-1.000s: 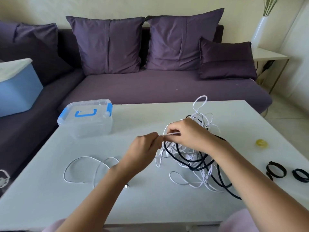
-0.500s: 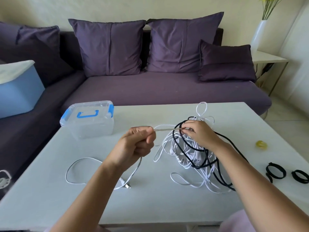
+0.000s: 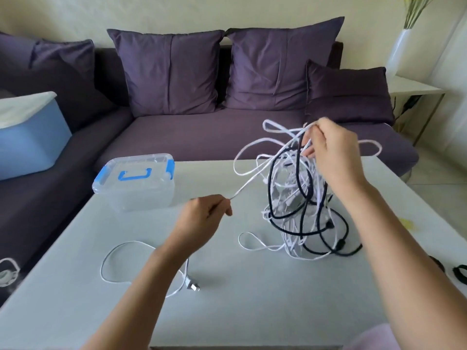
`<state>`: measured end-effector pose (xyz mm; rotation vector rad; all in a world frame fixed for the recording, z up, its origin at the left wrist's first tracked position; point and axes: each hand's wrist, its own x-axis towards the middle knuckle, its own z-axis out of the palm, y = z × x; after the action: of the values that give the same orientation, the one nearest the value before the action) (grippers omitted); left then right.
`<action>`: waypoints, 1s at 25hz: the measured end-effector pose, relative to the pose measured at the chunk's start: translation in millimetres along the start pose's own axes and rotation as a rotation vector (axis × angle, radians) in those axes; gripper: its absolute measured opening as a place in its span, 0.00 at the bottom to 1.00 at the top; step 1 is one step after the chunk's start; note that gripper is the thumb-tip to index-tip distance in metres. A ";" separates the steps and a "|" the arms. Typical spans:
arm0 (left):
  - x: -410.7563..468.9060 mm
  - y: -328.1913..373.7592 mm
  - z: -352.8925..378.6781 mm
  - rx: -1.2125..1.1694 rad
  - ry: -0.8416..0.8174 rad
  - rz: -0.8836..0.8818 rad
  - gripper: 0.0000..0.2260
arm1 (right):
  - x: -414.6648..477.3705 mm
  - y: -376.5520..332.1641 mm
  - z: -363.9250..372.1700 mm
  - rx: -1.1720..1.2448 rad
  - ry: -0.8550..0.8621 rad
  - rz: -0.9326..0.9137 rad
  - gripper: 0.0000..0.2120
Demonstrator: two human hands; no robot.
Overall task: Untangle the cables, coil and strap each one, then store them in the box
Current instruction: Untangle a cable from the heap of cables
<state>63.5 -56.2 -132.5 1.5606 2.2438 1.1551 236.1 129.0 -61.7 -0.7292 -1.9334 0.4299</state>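
The left forearm reached in over the near edge of the pale white tabletop [image 3: 252,314]. Beside it lay a white two-pin plug [image 3: 192,287], with a loose loop of white lead trailing toward the left edge. Above mid-table the left hand [image 3: 204,218] was curled into a fist, pinching a taut thin white cable [image 3: 252,180]. This ran up and right into the tangle of white and black cables [image 3: 300,223], whose base rested on the tabletop well inside the right edge. The right hand [image 3: 331,152] was held high over the far side, fingers gripping the tangle's top strands. The closed clear plastic box with blue latches [image 3: 136,188] stood at the far-left corner, well apart from both hands.
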 end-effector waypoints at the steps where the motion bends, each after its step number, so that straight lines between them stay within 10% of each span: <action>1: 0.1 -5.0 1.1 0.035 0.010 -0.020 0.15 | -2.2 6.3 6.4 -0.044 -0.064 0.022 0.12; 6: 0.5 -29.4 0.6 0.034 -0.092 -0.173 0.13 | -20.8 24.4 19.0 -0.080 -0.416 0.141 0.14; 13: -7.6 8.0 20.7 -0.169 -0.066 0.064 0.12 | -69.6 -5.7 26.8 -0.248 -0.766 -0.170 0.07; 21: 0.9 29.2 37.0 -0.738 -0.408 -0.507 0.24 | -97.8 -35.7 24.3 -0.023 -1.043 -0.200 0.04; 25: -0.4 16.0 56.7 -0.754 -0.305 -0.453 0.14 | -77.1 -22.8 22.6 0.069 -0.675 -0.166 0.04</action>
<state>105.7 -26.1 -160.5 0.8083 1.5577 1.2879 234.8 61.6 -111.1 -0.3931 -2.5672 0.6980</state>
